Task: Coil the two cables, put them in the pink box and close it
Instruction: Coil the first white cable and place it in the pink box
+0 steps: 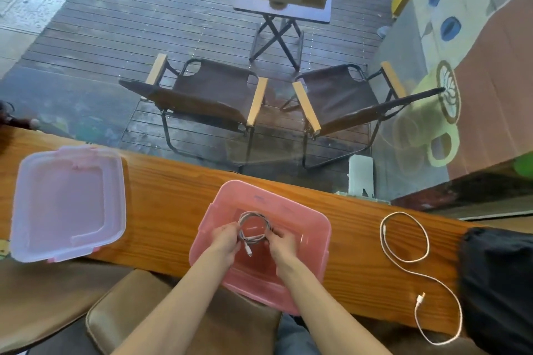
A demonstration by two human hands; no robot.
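Coiled grey cable [254,227] held as a round ring over the open pink box [314,242], flat face upward, loose plug end [248,251] hanging toward the near wall. Pinched at its left edge by the left hand [226,242] and at its right edge by the right hand [281,243], each grip narrow and closed on the strands. Box set at the near edge of the wooden bench [173,204]. Second cable, white [409,256], left uncoiled on the bench to the right of the box, one loose loop at the far end, long axis running far to near, plug [420,298] near the front edge. Translucent lid [67,204] laid flat on the bench, well apart to the left.
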